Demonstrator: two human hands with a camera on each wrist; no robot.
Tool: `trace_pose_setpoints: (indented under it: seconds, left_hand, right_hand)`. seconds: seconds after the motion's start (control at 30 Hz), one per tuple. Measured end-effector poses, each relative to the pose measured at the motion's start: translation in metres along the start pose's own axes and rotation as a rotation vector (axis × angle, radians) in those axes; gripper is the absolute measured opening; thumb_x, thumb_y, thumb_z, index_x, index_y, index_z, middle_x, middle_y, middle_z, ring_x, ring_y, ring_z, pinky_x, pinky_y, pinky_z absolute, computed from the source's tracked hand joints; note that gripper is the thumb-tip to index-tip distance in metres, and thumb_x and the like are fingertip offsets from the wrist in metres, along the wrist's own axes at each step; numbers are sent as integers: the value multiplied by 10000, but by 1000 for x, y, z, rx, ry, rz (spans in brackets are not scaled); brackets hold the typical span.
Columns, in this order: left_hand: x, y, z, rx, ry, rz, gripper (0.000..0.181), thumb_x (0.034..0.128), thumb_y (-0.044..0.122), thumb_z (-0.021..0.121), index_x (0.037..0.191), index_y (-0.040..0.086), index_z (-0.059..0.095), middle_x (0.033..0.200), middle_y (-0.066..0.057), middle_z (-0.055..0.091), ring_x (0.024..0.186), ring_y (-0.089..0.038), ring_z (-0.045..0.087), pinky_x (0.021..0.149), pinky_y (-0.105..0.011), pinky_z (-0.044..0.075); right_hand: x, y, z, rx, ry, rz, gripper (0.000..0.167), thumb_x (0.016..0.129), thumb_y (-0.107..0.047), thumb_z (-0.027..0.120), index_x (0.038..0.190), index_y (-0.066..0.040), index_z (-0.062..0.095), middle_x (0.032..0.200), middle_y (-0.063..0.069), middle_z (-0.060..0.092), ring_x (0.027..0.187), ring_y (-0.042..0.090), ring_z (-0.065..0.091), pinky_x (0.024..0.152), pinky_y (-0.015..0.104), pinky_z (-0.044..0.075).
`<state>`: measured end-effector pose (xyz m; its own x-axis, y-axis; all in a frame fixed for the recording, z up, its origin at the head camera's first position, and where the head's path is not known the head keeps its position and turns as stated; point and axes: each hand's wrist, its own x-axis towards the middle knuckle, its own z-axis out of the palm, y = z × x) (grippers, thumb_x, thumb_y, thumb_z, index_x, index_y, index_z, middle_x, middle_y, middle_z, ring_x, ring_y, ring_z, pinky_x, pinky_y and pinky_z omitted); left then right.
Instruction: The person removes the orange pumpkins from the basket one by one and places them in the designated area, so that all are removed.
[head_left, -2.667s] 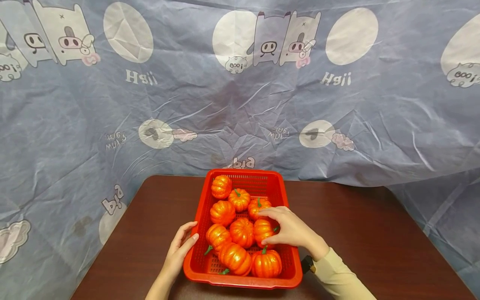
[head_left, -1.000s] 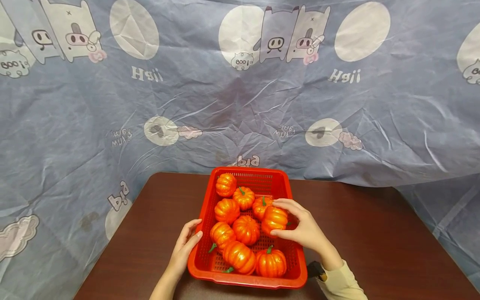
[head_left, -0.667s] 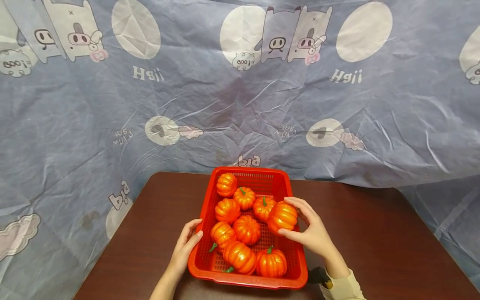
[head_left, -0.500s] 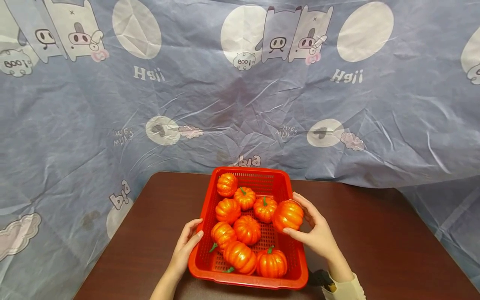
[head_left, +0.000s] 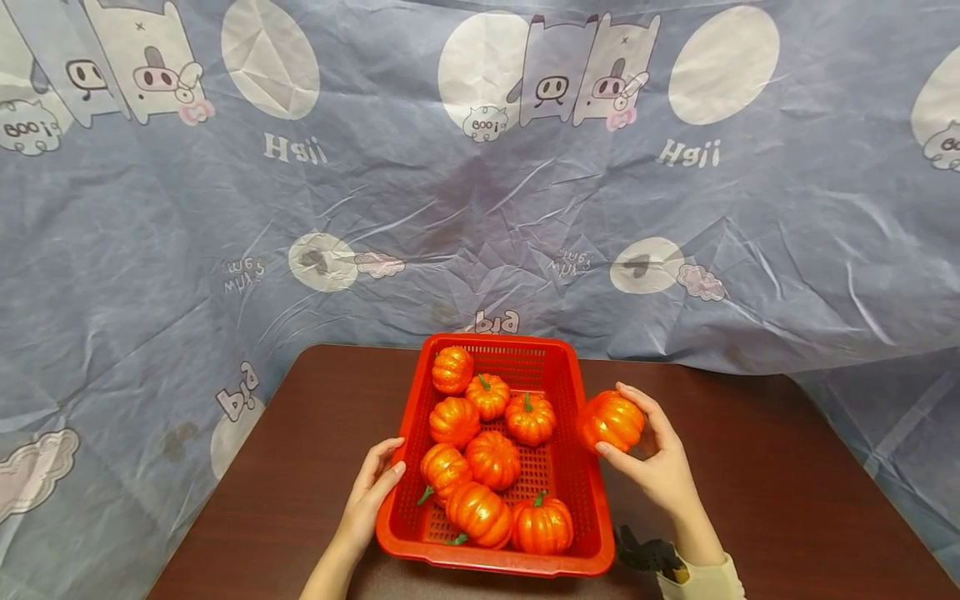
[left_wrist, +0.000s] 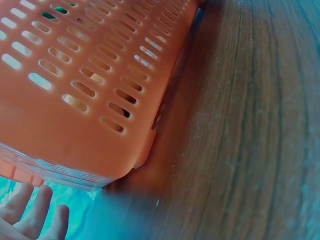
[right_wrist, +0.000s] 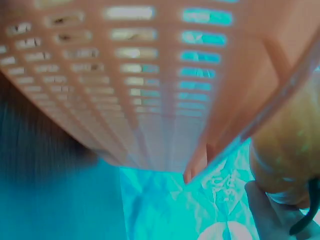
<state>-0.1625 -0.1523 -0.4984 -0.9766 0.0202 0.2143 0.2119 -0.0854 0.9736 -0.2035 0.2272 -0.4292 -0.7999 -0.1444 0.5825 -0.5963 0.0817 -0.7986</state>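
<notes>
My right hand (head_left: 660, 467) holds an orange pumpkin (head_left: 613, 421) between thumb and fingers, just past the right rim of a red basket (head_left: 495, 562). In the right wrist view the held pumpkin (right_wrist: 287, 145) with its dark stem is beside the basket wall (right_wrist: 165, 145). My left hand (head_left: 365, 492) rests against the basket's left rim, fingers slightly bent, thumb at the edge. The left wrist view shows the fingertips (left_wrist: 37, 215) near the perforated basket side (left_wrist: 90, 135). Inside the basket lie several more pumpkins, among them one with an upright green stem (head_left: 530, 419).
The basket stands on a dark brown table (head_left: 750, 483). Behind the table hangs a blue-grey printed cloth (head_left: 480, 208), which also runs along both sides. A black object (head_left: 645, 552) shows at my right wrist, by the sleeve.
My right hand has lifted a pumpkin from the basket's right side and carried it rightward over the rim. The left hand has stayed at the left rim. The head view has shifted slightly.
</notes>
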Motion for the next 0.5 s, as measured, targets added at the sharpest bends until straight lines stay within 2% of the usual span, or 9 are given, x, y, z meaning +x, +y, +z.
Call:
trace_pose_setpoints:
  seconds: [0.13, 0.3, 0.37, 0.5]
  left_hand:
    - [0, 0, 0, 3, -5, 4, 358, 968, 106, 474, 1319, 53, 428, 1278, -193, 449, 1101, -153, 494, 883, -231, 434]
    - [0, -2, -1, -13, -15, 6, 361, 969, 109, 471, 1322, 54, 420, 1275, -201, 447, 1099, -178, 498, 877, -243, 444]
    - [0, -2, -1, -18, -15, 4, 362, 968, 110, 473, 1322, 54, 419, 1271, -202, 447, 1094, -182, 501, 872, -249, 449]
    - [0, -2, -1, -18, -12, -1, 363, 968, 113, 472, 1322, 57, 418, 1269, -200, 445, 1086, -173, 502, 868, -253, 453]
  right_hand:
    - [-1, 2, -3, -57, 29, 20, 870, 635, 242, 716, 1370, 66, 285, 1318, 45, 444, 990, 101, 558, 737, 182, 491]
    - [-2, -4, -1, -141, 117, 45, 841, 606, 257, 723, 1258, 126, 209, 1304, 121, 404, 1003, 47, 528, 742, 138, 443]
    - [-2, -8, 0, -166, 156, 67, 818, 607, 253, 725, 1248, 132, 231, 1274, 136, 409, 978, 39, 537, 734, 135, 444]
    - [-1, -11, 0, -225, 213, 103, 774, 617, 210, 747, 1275, 95, 355, 1194, 49, 474, 899, 31, 558, 700, 150, 445]
